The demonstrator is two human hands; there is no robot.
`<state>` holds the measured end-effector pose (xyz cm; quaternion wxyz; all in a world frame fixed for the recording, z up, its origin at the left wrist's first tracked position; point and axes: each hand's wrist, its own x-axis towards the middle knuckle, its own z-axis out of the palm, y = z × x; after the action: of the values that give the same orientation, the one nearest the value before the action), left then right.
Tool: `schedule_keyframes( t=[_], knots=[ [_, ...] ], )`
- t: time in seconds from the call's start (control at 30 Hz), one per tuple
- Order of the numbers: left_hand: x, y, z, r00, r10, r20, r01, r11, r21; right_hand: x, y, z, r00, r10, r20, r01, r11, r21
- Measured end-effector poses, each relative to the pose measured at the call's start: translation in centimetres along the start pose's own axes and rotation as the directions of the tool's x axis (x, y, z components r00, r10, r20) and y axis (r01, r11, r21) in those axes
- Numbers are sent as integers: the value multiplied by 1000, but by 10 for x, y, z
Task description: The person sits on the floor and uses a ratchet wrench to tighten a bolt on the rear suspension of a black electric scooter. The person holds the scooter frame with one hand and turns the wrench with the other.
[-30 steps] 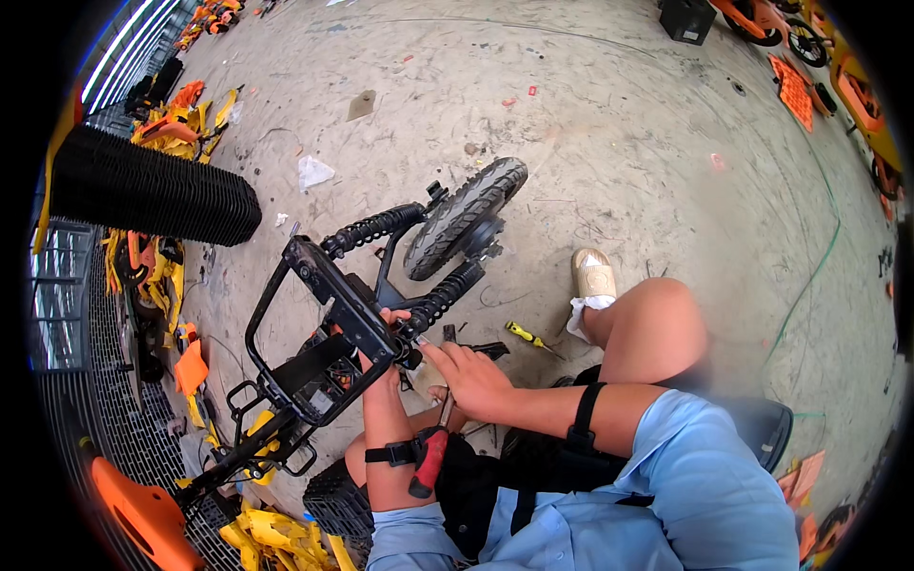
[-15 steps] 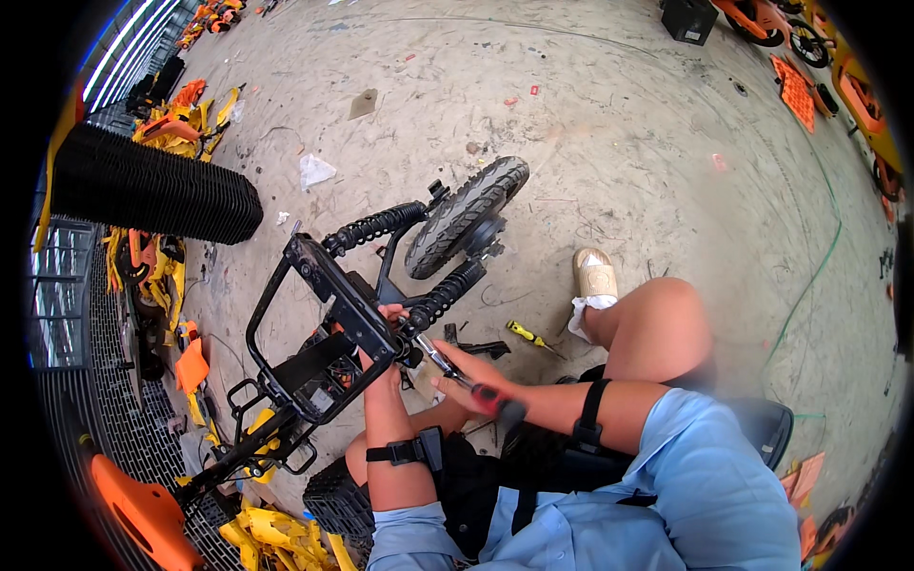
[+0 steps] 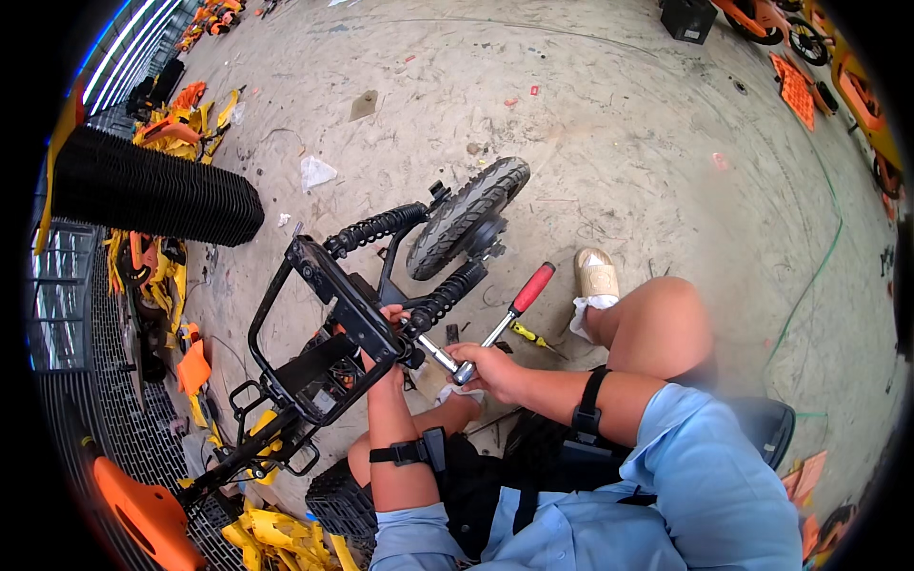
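Note:
A black vehicle frame (image 3: 367,328) stands in front of me, with a rear wheel (image 3: 468,219) and two coil-spring shock absorbers (image 3: 447,297). My right hand (image 3: 487,369) is closed round the head end of a ratchet wrench (image 3: 531,290), whose red handle points up and away to the right. From the ratchet's head, a chrome shaft runs to the lower mount of the nearer shock absorber. My left hand (image 3: 391,313) reaches inside the frame beside that mount. Its fingertips show, curled, but the frame hides most of the hand and whatever it grips.
A yellow-handled screwdriver (image 3: 529,333) lies on the concrete floor beyond the ratchet. At the left stands a long stack of black ribbed parts (image 3: 157,186), near yellow and orange panels (image 3: 276,535). My foot in a beige shoe (image 3: 597,274) rests on the right.
The red handle has swung from pointing low toward me to pointing up and away. My right hand has shifted onto the ratchet's head. The frame and my left arm have hardly moved.

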<state>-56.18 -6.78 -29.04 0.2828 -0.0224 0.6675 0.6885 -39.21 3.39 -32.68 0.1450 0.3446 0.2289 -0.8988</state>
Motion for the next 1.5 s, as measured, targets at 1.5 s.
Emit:
schedule_keyframes(
  t=[1.5],
  knots=[
    [2, -4, -1, 998, 60, -24, -60, 998, 7, 3, 10, 1, 984, -178, -2, 176, 977, -120]
  ],
)
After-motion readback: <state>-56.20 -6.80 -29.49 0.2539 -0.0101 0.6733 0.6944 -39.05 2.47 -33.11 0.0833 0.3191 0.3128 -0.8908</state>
